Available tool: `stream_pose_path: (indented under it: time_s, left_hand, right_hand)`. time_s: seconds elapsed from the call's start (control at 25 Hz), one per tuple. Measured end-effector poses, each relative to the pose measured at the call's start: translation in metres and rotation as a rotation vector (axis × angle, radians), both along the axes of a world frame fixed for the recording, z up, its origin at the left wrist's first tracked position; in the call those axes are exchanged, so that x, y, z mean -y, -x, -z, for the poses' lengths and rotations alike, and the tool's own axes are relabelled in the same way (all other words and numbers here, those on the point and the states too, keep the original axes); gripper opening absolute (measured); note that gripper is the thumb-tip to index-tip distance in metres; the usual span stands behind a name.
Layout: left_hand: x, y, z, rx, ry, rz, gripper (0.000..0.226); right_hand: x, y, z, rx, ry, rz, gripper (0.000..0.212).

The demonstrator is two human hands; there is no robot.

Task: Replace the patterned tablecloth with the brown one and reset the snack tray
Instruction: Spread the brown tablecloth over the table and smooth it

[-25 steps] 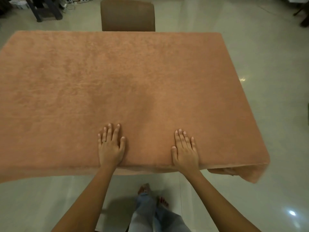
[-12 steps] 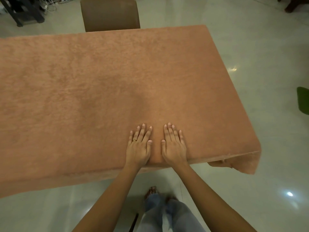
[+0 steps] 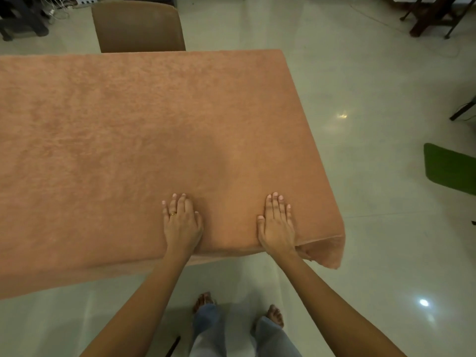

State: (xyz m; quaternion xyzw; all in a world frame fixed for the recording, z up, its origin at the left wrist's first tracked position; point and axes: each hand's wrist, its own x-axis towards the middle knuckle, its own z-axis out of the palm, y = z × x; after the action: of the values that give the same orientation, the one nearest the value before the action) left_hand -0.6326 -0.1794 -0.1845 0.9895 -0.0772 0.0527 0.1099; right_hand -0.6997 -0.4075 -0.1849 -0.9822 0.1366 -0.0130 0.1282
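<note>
Low in the frame, left hand [image 3: 182, 222] and right hand [image 3: 277, 222] press flat, fingers straight, smoothing the brown tablecloth [image 3: 128, 140]; no snack tray visible.

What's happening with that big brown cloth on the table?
A person stands at the table's near edge with the left hand and the right hand resting flat on the brown tablecloth, fingers straight, as if smoothing it. The cloth covers the whole tabletop; its near right corner hangs in a loose fold. A chair stands at the far side. No snack tray is in view.
</note>
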Motion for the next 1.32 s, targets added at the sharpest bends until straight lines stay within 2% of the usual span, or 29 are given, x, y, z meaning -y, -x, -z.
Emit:
stream_pose_path:
  time_s: [0.12,0.24,0.4,0.76,0.88,1.08,1.2,1.32]
  left_hand:
    - [0.076,0.004,-0.009,-0.025,0.145,0.036,0.045]
    - [0.125,0.007,-0.004,-0.102,0.26,0.078,0.052]
    - [0.128,0.013,0.011,-0.107,0.171,0.089,0.054]
    - [0.133,0.014,0.007,-0.125,0.164,0.06,0.054]
    - [0.138,0.014,0.003,-0.115,0.137,0.056,0.054]
    - [0.151,0.009,0.0,-0.09,0.104,-0.027,0.051]
    - [0.186,0.009,-0.006,-0.081,0.192,-0.123,0.046]
    - [0.203,0.017,-0.002,-0.1,0.273,-0.067,0.048]
  right_hand:
    - [-0.01,-0.027,-0.008,0.016,-0.019,-0.095,0.066]
    - [-0.002,-0.035,0.0,0.023,0.006,-0.191,0.058]
    - [0.019,-0.017,0.014,0.048,-0.02,-0.192,0.058]
    - [0.142,0.016,0.007,0.02,0.016,-0.099,0.06]
    - [0.133,0.005,0.004,0.017,-0.009,-0.056,0.064]
    - [0.07,-0.019,0.006,-0.006,-0.066,-0.34,0.063]
    - [0.069,-0.022,0.011,-0.013,-0.068,-0.34,0.059]
    - [0.089,-0.015,0.015,-0.005,-0.058,-0.403,0.059]
